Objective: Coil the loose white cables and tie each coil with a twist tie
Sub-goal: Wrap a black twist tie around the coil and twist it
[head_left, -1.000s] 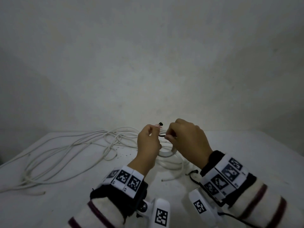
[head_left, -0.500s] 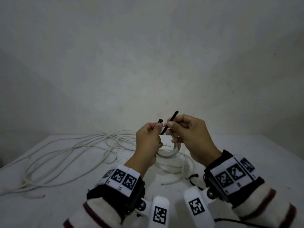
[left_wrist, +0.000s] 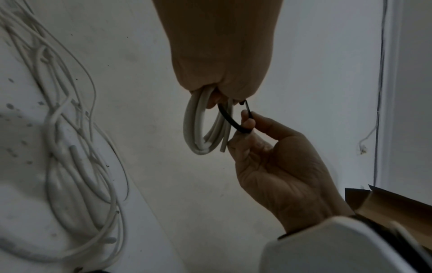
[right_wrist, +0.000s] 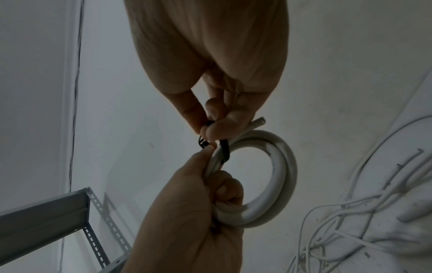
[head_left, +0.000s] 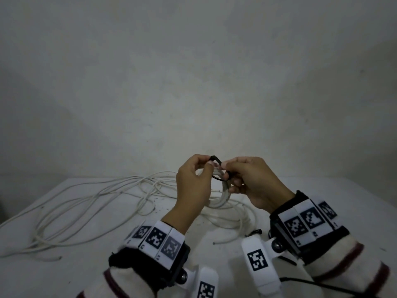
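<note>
A small coil of white cable (head_left: 223,195) hangs in the air in front of me. My left hand (head_left: 208,164) has its lower fingers curled round the coil (right_wrist: 281,177), and its thumb and forefinger pinch one end of a black tie (head_left: 216,158). The tie (left_wrist: 230,121) loops round the coil's strands. My right hand (head_left: 225,168) pinches the tie's other end (right_wrist: 224,147) between thumb and fingertips, right against the left hand (right_wrist: 198,212). The coil's cut end (right_wrist: 259,121) pokes out beside the right hand (right_wrist: 208,135).
Long loose white cables (head_left: 96,201) sprawl over the left half of the white table (head_left: 343,201). A cable end (head_left: 223,240) and a spare black tie (head_left: 255,231) lie under my wrists. A metal shelf frame (right_wrist: 46,221) and a cardboard box (left_wrist: 385,205) stand beside the table.
Half a second ago the tie's tail stuck up straight from my right fingers. It is now bent over into a loop round the coil, with both hands close together.
</note>
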